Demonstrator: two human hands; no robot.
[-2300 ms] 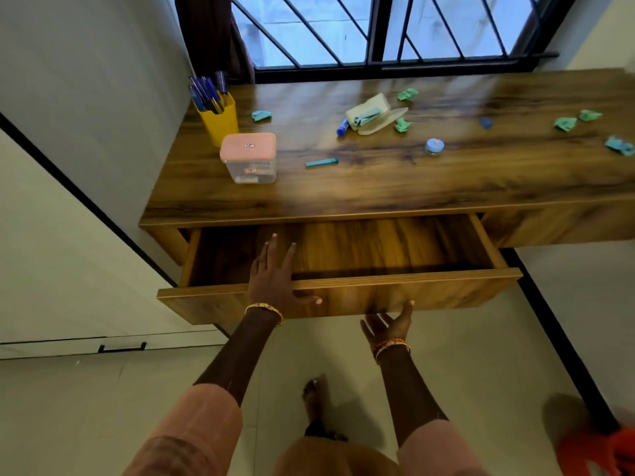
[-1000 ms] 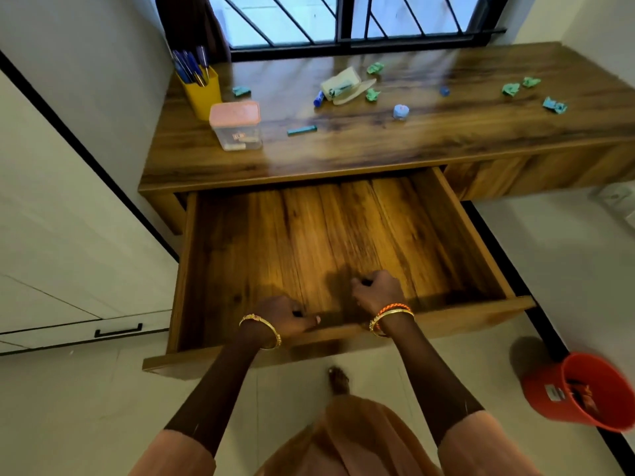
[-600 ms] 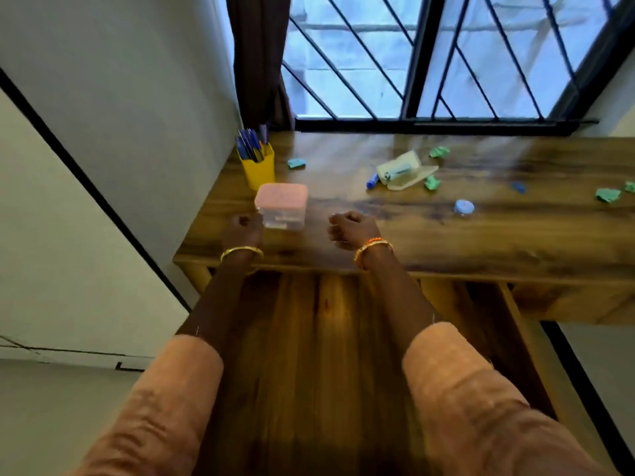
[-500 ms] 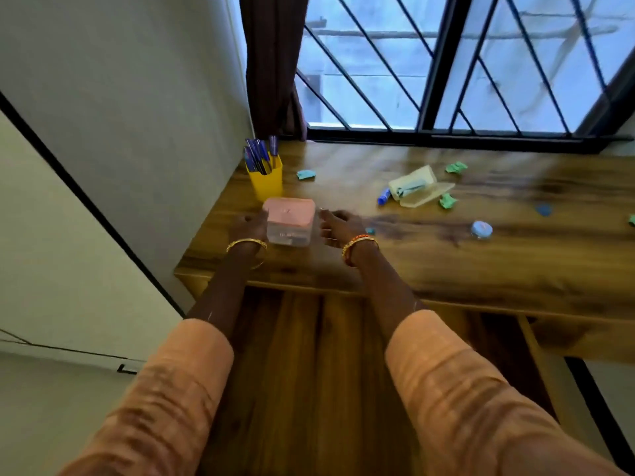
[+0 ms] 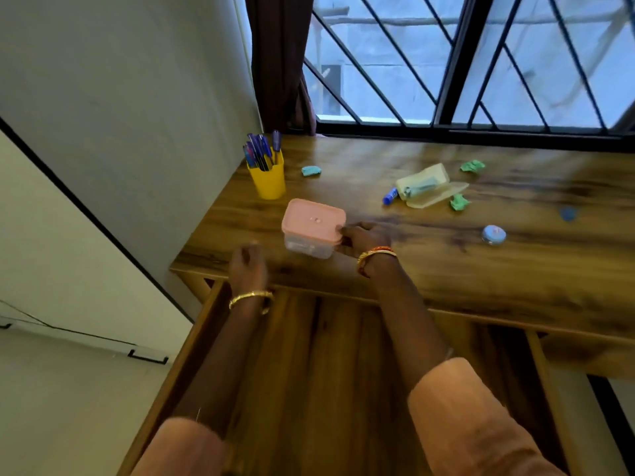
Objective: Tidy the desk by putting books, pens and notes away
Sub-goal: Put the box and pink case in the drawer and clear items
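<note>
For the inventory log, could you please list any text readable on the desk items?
None can be read.
Pink-lidded box: a small mark on the lid, too blurred.
Round blue item: a mark on top, too small.
Open case: no print legible.

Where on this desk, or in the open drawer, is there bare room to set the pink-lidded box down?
Bare: the drawer floor between the forearms, and the desk front right of the right hand, below the blue round tin. Crowded: around the open pencil case with its crumpled notes.
</note>
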